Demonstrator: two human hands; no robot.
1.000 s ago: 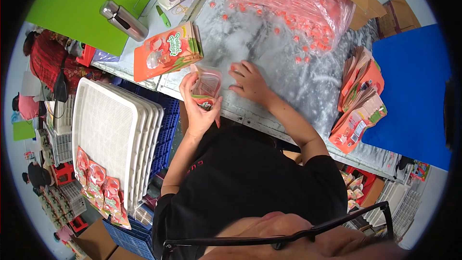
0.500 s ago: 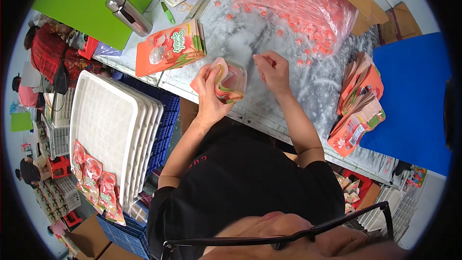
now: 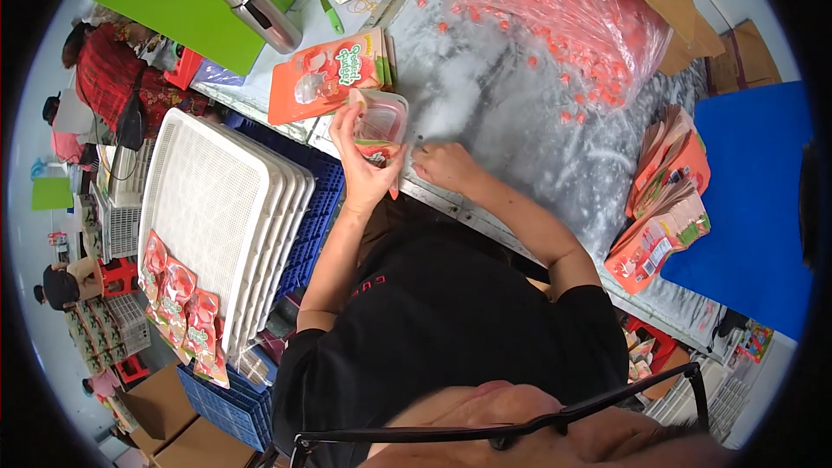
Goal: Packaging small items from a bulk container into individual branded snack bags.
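Note:
My left hand [image 3: 361, 172] grips an opened red-and-green printed pouch [image 3: 381, 119], its fingers and thumb around the sides. The pouch's mouth gapes, showing a pale, shiny inside. Just right of the pouch, my right hand [image 3: 445, 166] is closed, fingers curled down near the table edge. Whatever it may hold is hidden. Behind the pouch lies a stack of flat printed pouches [image 3: 322, 78]. Farther right, small red-wrapped pieces [image 3: 566, 117] are scattered on the grey tabletop [image 3: 511, 156], beside a large clear bag [image 3: 563, 17] full of them.
White stacked trays [image 3: 208, 199] stand at left, with filled pouches [image 3: 178, 286] on top. A steel flask [image 3: 260, 13] and a green-handled tool [image 3: 330, 13] stay at the back left. More pouch bundles [image 3: 663, 234] lie at right by a blue board [image 3: 745, 208]. Other people [image 3: 108, 82] are far left.
My right hand has come left and down from over the tabletop to beside the pouch. The pouch is turned so its opening shows more. The whole view has shifted slightly.

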